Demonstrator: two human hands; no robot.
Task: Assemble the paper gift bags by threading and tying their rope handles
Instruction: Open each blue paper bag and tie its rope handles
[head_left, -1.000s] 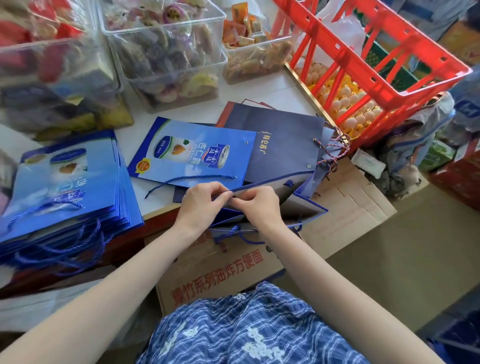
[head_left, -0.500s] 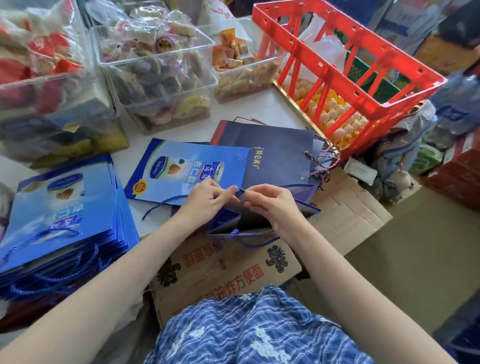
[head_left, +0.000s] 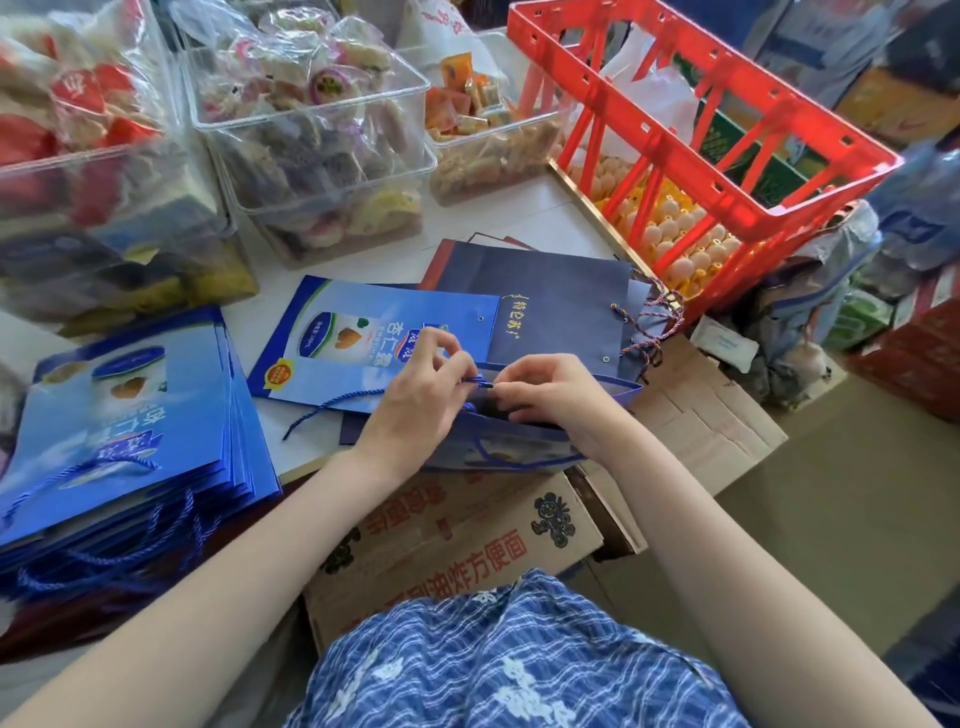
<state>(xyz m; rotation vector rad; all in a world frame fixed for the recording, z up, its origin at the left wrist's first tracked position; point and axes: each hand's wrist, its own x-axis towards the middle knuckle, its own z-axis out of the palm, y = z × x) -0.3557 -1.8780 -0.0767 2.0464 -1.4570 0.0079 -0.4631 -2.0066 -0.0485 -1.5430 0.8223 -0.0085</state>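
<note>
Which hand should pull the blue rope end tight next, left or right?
Left, probably. The left hand already pinches the short blue rope end at the open blue paper bag's rim, while the right hand steadies that rim.

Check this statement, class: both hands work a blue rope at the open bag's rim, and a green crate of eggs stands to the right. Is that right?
One detail is wrong: the crate is red, not green, as the head view shows. The rest holds: the left hand and right hand pinch the blue rope at the open bag rim.
</note>
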